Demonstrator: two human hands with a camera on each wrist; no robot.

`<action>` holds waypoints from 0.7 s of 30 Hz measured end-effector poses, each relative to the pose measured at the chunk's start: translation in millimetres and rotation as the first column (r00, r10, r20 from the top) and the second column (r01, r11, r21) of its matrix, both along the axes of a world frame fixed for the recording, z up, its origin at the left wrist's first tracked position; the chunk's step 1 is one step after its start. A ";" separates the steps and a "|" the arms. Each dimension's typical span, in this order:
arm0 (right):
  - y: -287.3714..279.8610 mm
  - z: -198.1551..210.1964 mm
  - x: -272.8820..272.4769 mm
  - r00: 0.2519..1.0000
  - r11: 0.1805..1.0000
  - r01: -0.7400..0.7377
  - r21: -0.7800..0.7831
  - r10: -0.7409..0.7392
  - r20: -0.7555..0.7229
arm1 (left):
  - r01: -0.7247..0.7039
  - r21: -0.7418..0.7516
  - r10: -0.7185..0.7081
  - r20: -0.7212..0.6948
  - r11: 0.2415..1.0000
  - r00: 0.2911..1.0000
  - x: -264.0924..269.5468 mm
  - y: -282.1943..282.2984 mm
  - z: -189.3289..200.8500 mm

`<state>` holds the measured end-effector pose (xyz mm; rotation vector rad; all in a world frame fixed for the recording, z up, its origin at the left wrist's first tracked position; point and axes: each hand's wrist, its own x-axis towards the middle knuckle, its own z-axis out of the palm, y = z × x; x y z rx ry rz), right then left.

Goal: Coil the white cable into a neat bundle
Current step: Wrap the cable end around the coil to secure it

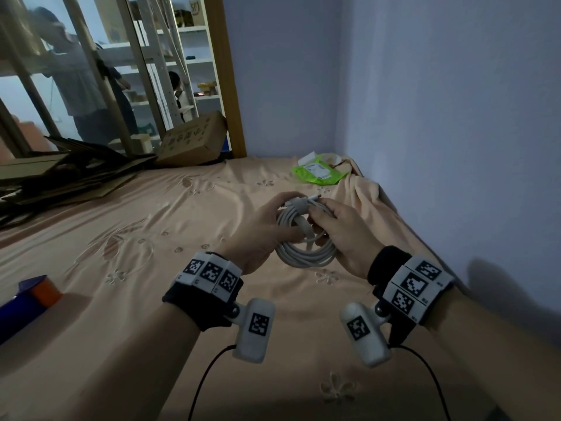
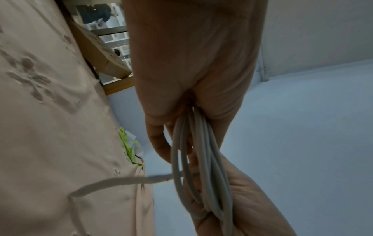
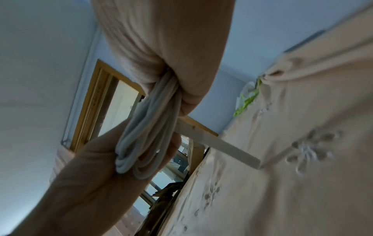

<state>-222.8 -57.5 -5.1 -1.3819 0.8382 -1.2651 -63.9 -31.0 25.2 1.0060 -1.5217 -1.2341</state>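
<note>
The white cable is wound into a round coil of several loops, held just above the peach bedsheet. My left hand grips the coil's left side, fingers curled over the top and thumb underneath. My right hand grips the right side and pinches the cable's plug ends at the top of the coil. In the left wrist view the cable runs from my left hand into my right hand. The right wrist view shows the cable bunched between my right hand and my left hand.
A green packet lies by a rumpled blanket fold at the far corner. A cardboard box and flattened cardboard sit at the far left. A blue and orange object lies near left. The wall is close on the right.
</note>
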 end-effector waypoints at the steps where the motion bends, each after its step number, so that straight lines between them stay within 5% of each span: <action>1: 0.4 -0.8 0.5 1.000 1.000 -0.004 0.011 0.003 0.020 | -0.011 -0.014 0.011 0.003 1.000 1.000 -0.2 -0.7 -1.4; 5: 1.4 -2.2 -1.5 1.000 0.999 -0.026 0.022 0.025 0.017 | -0.155 -0.144 0.177 0.154 0.977 0.972 -2.5 -6.7 -3.4; 10: 5.5 -2.3 -5.7 0.998 1.000 -0.014 0.011 0.015 -0.053 | -0.152 -0.215 0.198 0.213 0.965 0.957 -2.3 -5.5 0.0; 15: 14.5 -2.1 -5.1 0.991 0.992 -0.112 0.055 0.116 -0.065 | -0.262 -0.090 0.274 0.168 0.961 0.947 2.5 -10.7 1.7; 21: 24.6 4.2 2.6 0.981 0.982 -0.188 0.022 0.189 -0.041 | -0.191 0.134 0.194 -0.010 0.972 0.981 7.7 -8.5 -0.9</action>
